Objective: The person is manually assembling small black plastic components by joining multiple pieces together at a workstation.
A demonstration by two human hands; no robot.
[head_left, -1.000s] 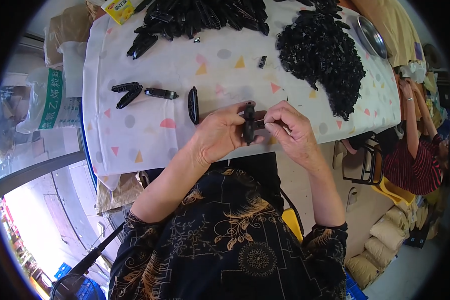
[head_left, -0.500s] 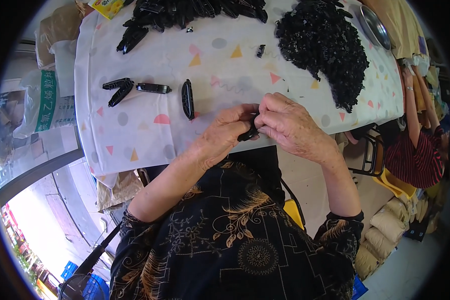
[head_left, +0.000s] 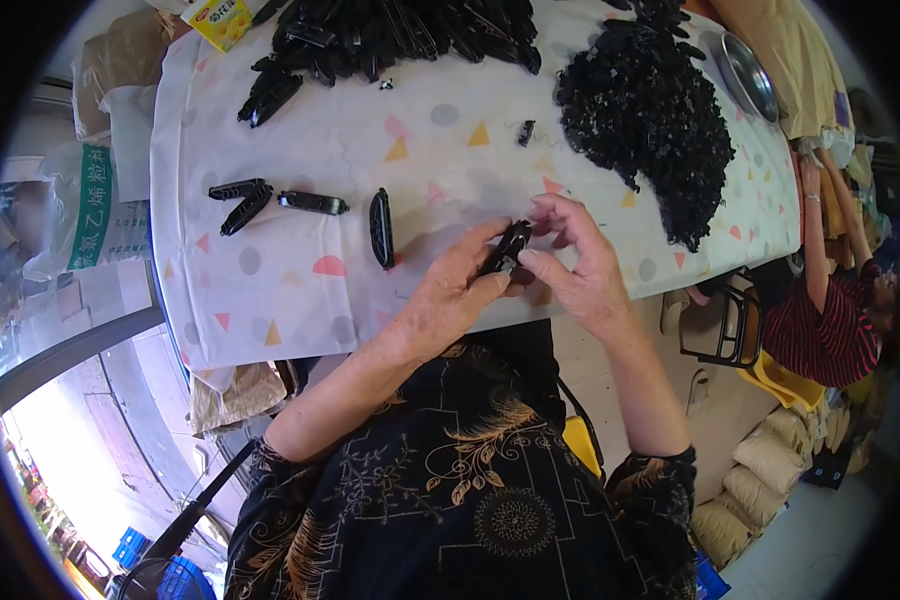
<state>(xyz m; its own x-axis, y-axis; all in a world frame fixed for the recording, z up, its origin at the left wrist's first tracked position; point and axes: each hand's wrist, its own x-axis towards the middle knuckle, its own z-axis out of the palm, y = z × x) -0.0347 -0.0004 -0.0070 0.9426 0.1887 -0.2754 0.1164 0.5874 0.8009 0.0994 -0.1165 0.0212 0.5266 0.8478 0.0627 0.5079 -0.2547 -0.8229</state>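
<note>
Above the table's near edge, my left hand [head_left: 448,298] grips a long black plastic part [head_left: 508,246] between thumb and fingers, tilted with its far end to the right. My right hand [head_left: 582,268] is beside that far end, thumb close against the part and fingers apart and curved. Whether a small piece sits at its fingertips cannot be made out. To the left of my hands, a similar black plastic part [head_left: 381,229] lies lengthwise on the patterned tablecloth [head_left: 300,290]. Beyond it are another such part [head_left: 313,202] lying sideways and two [head_left: 242,203] forming a V.
A heap of long black parts [head_left: 400,35] covers the far side. At right lies a pile of small black pieces [head_left: 650,120], near a metal dish [head_left: 750,75]. A yellow packet [head_left: 220,22] is at the far left corner. Another person [head_left: 825,320] works at the right.
My right hand has opened from a pinch and drawn slightly back from the part. More of the part now shows in my left hand. The view has shifted a little.
</note>
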